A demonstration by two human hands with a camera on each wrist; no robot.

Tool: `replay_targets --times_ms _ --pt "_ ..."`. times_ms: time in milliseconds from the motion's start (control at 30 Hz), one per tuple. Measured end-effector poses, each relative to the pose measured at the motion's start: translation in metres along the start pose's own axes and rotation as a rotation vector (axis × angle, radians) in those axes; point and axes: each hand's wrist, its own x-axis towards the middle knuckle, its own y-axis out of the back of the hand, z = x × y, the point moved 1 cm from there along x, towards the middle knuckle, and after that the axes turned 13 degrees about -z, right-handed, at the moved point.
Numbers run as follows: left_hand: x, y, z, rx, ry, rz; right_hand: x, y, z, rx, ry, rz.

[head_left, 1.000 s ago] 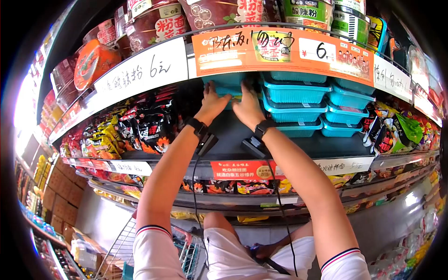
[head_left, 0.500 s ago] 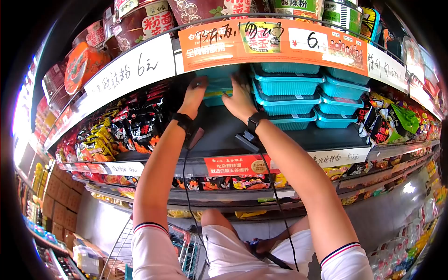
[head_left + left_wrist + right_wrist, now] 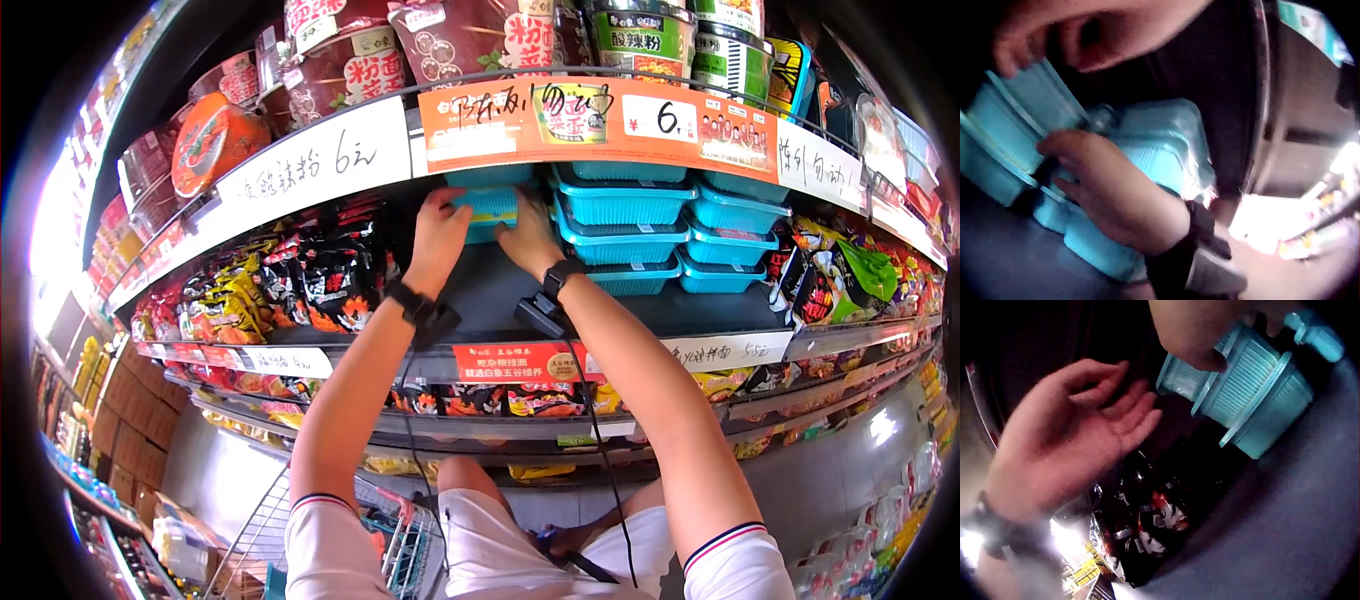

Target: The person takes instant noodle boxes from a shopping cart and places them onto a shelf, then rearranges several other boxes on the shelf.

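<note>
Under the orange price sign, teal lidded plastic food boxes (image 3: 484, 205) form a stack on the dark shelf, with a yellow strip along one side. My left hand (image 3: 440, 238) is at the stack's left side. In the right wrist view, that left hand (image 3: 1079, 428) has loosely bent fingers and a bare palm, its fingertips close beside the boxes. My right hand (image 3: 532, 238) is at the stack's right front corner, its thumb (image 3: 1212, 361) against a box rim. Beyond the corner, its other fingers are partly hidden.
More teal boxes (image 3: 625, 240) stand stacked close on the right. Black noodle packets (image 3: 325, 275) fill the shelf to the left. The orange sign (image 3: 600, 122) overhangs the boxes, and tubs (image 3: 440, 35) line the shelf above. A wire cart (image 3: 262, 535) is below left.
Both hands have shifted lower along the teal stack, toward the shelf's front. The left hand has come in closer to its side. The head view has moved slightly.
</note>
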Motion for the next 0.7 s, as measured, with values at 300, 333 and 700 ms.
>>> replay_targets --times_ms 300,333,700 --pt "-0.205 0.008 0.078 -0.129 -0.142 0.077 -0.006 0.016 -0.027 0.244 0.15 0.091" --pt "-0.24 0.008 0.081 -0.095 -0.054 0.126 -0.008 0.022 -0.038 0.282 0.142 0.047" --pt "-0.572 0.076 0.021 0.191 0.58 0.791 -0.163 -0.025 -0.21 0.96 0.16 -0.623"
